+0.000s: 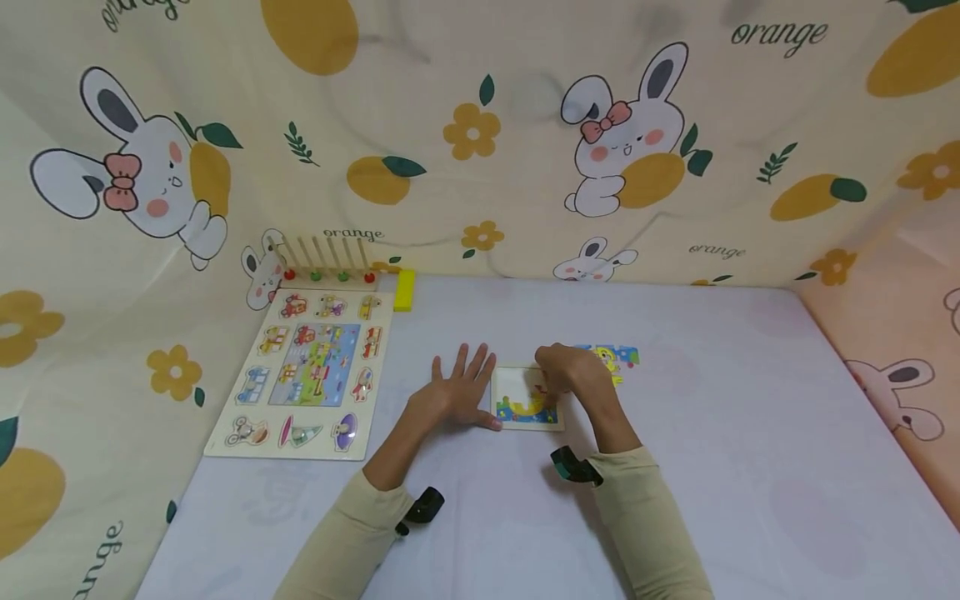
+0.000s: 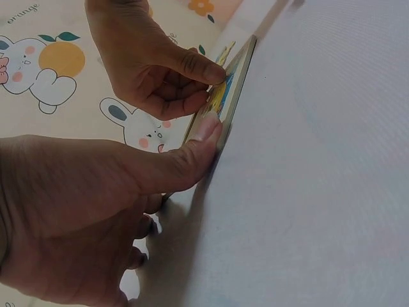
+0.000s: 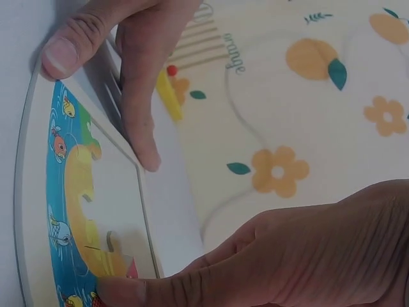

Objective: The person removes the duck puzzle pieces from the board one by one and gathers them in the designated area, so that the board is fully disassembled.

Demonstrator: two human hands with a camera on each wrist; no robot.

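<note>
Below "orange" lettering [image 1: 780,33], the left grip [image 1: 453,396] spreads wide; the right grip [image 1: 573,372], hold unclear, touches the puzzle [image 1: 516,410].

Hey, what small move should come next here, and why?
Probably press the puzzle piece flat with the right hand: its thumb is on that piece, while the left hand touches the puzzle tray, perhaps enough to steady it.

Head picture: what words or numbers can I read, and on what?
"orange": three whole, on the cream rabbit-print backdrop.
"orange": backdrop's top left, partly cut off.
"ange": backdrop's lower left, beginning cut off.
The small square wooden puzzle tray shows none.
Pale rectangular picture board: too small to tell.
</note>
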